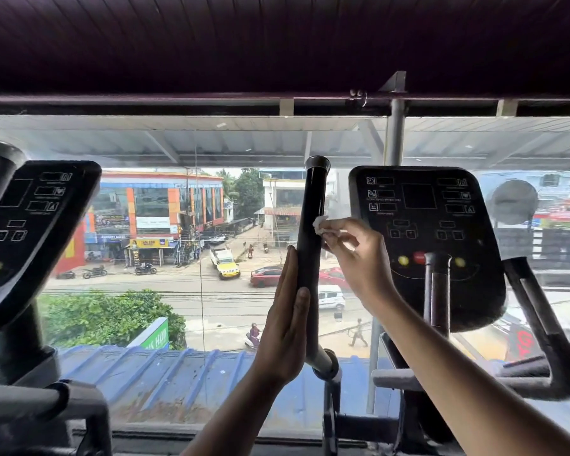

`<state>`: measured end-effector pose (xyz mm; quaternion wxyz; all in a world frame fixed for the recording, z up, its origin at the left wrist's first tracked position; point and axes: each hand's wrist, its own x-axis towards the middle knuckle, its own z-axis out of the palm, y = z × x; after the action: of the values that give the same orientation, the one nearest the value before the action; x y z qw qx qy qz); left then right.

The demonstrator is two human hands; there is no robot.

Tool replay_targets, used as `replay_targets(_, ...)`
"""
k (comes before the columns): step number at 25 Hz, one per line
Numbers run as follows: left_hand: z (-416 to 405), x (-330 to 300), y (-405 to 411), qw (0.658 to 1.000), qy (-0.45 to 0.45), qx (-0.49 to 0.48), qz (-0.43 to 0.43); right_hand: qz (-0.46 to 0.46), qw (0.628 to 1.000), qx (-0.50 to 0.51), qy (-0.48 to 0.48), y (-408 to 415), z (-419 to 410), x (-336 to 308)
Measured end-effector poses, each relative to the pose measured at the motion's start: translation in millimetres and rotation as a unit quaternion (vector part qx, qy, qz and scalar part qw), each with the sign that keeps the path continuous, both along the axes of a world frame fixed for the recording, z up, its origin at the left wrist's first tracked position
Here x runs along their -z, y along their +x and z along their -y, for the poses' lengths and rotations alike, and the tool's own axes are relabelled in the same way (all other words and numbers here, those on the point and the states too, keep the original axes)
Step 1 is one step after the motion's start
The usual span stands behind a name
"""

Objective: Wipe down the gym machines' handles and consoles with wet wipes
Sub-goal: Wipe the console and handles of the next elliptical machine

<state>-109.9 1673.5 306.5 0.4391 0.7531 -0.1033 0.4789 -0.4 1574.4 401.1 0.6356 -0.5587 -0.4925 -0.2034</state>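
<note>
Two hands meet the near-upright handle (310, 232): left (285, 324) flat-fingered, right (356, 258) fingers pinching a wipe (321, 225).

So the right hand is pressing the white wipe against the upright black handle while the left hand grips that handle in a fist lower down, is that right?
Not quite. In the head view the left hand is not a fist: its fingers are straight, laid flat against the side of the upright black handle. The rest holds: the right hand pinches the crumpled white wipe against that handle, higher up.
</note>
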Motion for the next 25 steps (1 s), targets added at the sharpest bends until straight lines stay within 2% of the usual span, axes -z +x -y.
replay_targets(4,0,2,2,1.000,-0.010,0.003,0.010,-0.047,0.997,-0.048,-0.033,-8,14,27)
replay_targets(6,0,2,2,1.000,-0.007,-0.001,0.015,-0.069,0.995,-0.059,-0.044,-1,16,11)
replay_targets(10,1,1,2,1.000,-0.006,-0.009,0.010,-0.063,0.998,-0.012,0.009,25,-6,-42)
replay_targets(12,1,2,2,1.000,-0.006,-0.003,0.013,-0.065,0.998,-0.023,0.003,24,-18,-45)
replay_targets(15,1,2,1,1.000,-0.001,0.005,0.018,-0.024,1.000,-0.014,-0.007,10,-13,-20)
replay_targets(17,0,3,2,1.000,-0.006,0.014,0.022,0.012,0.998,-0.012,-0.061,9,3,-10)
replay_targets(19,-1,4,4,0.999,-0.015,0.016,0.029,0.063,0.989,0.016,-0.133,12,15,-31)
replay_targets(22,2,5,6,0.999,-0.022,0.013,0.040,0.213,0.946,0.145,-0.196,14,19,-91)
replay_targets(25,3,6,5,0.998,-0.032,0.013,0.044,0.366,0.850,0.254,-0.281,2,-2,-147)
